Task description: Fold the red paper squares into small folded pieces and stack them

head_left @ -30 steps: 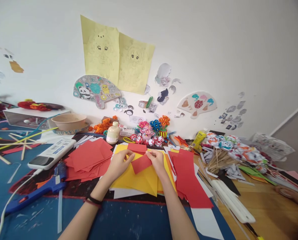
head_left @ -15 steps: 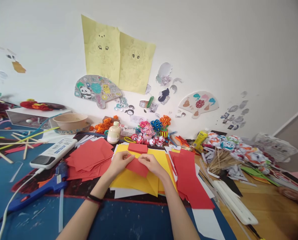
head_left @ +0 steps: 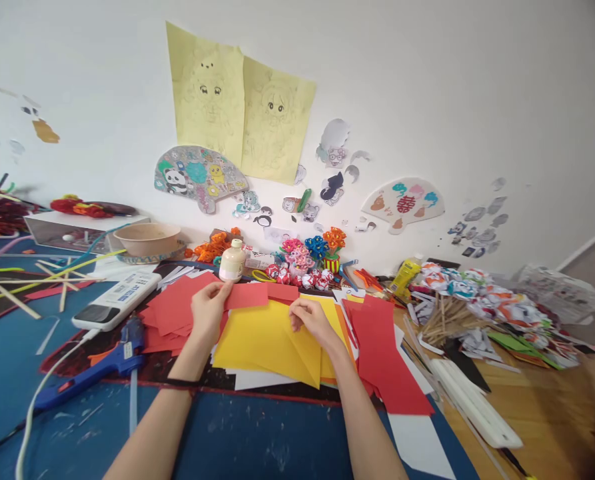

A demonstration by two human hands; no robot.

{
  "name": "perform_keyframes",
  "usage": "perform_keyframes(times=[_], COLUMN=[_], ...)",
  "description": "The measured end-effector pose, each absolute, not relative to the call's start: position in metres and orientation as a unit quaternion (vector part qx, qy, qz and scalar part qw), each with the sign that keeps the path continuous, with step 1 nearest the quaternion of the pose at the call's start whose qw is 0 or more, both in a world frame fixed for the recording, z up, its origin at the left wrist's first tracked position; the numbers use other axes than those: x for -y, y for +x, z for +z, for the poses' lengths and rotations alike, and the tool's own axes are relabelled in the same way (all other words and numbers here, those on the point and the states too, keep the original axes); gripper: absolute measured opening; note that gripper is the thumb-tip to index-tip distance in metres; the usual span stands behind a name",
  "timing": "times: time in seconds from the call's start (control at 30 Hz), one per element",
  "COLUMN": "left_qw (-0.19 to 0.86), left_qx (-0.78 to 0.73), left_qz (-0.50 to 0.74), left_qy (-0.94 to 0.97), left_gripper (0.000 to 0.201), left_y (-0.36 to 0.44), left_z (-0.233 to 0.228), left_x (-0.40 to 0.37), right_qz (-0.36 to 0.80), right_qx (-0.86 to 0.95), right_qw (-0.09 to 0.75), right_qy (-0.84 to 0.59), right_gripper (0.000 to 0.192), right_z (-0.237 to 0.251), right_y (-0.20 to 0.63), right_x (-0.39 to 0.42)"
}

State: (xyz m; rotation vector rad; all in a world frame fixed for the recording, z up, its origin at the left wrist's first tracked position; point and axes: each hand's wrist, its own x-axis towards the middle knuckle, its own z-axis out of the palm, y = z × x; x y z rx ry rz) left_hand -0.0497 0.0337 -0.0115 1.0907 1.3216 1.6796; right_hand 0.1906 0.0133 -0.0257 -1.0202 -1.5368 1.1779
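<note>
My left hand (head_left: 208, 312) is closed on the left end of a red paper strip (head_left: 247, 296), pinching it between thumb and fingers. The strip is held out flat to the right, above the top of the yellow paper (head_left: 262, 340). Just beyond its right end lies another red piece (head_left: 283, 292). My right hand (head_left: 313, 321) hovers over the right part of the yellow paper, apart from the strip. Its fingers are curled in, and nothing shows in them. A pile of red sheets (head_left: 177, 307) lies left of my left hand, partly hidden by it.
A cream bottle (head_left: 232, 261) stands just behind my left hand. At left lie a blue glue gun (head_left: 94, 380) and a white power strip (head_left: 120, 300). Larger red sheets (head_left: 382, 353) lie at right, beside bundled sticks (head_left: 447, 319) and a long white tool (head_left: 474, 403).
My right hand has let go of the small red paper. My left hand has moved left with it, and it now stretches out as a longer strip. The view has shifted slightly.
</note>
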Motion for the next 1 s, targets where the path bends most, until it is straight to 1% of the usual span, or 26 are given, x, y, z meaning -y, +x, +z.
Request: perform_keyframes(times=[0.07,0.17,0.2,0.33,0.43,0.53,0.6,0.7,0.77,0.83,0.9,1.0], left_qw=[0.402,0.448,0.464,0.527,0.560,0.574,0.536,0.389,0.310,0.291,0.309,0.331], left_qx=[-0.480,-0.451,-0.448,-0.444,-0.452,-0.460,-0.479,-0.493,-0.462,-0.424,-0.398,-0.400], left_qz=[0.636,0.614,0.607,0.581,0.585,0.564,0.539,0.522,0.515,0.497,0.476,0.459], left_qy=[0.450,0.468,0.463,0.433,0.374,0.375,0.440,0.577,0.652,0.699,0.721,0.721], left_gripper=[0.043,0.041,0.041,0.040,0.041,0.041,0.040,0.035,0.036,0.038,0.039,0.032], left_y=[-0.038,-0.014,-0.008,0.005,0.005,0.004,0.004,0.003,0.004,0.004,0.004,0.002], left_z=[-0.011,-0.010,-0.009,-0.011,-0.017,-0.021,-0.020,-0.013,-0.005,0.003,0.007,0.005], left_x=[-0.030,-0.020,-0.017,-0.010,-0.011,-0.014,-0.014,-0.010,-0.005,0.000,0.003,-0.001], right_qz=[0.500,0.539,0.540,0.527,0.531,0.523,0.513,0.497,0.490,0.492,0.498,0.492], right_qx=[0.616,0.631,0.636,0.630,0.625,0.618,0.607,0.593,0.589,0.582,0.563,0.534], right_qw=[0.460,0.440,0.441,0.468,0.472,0.482,0.499,0.510,0.508,0.510,0.518,0.525], right_qy=[-0.398,-0.343,-0.330,-0.325,-0.325,-0.333,-0.345,-0.376,-0.394,-0.400,-0.408,-0.443], right_gripper=[0.027,0.055,0.060,0.061,0.064,0.056,0.049,0.045,0.044,0.044,0.045,0.050], right_z=[-0.025,-0.021,-0.020,-0.012,-0.010,-0.009,-0.009,-0.011,-0.012,-0.013,-0.014,-0.014], right_y=[0.187,0.177,0.174,0.168,0.168,0.169,0.171,0.174,0.176,0.178,0.179,0.179], right_x=[-0.013,-0.010,-0.008,-0.004,-0.001,0.000,-0.001,-0.004,-0.004,-0.004,-0.003,-0.002])
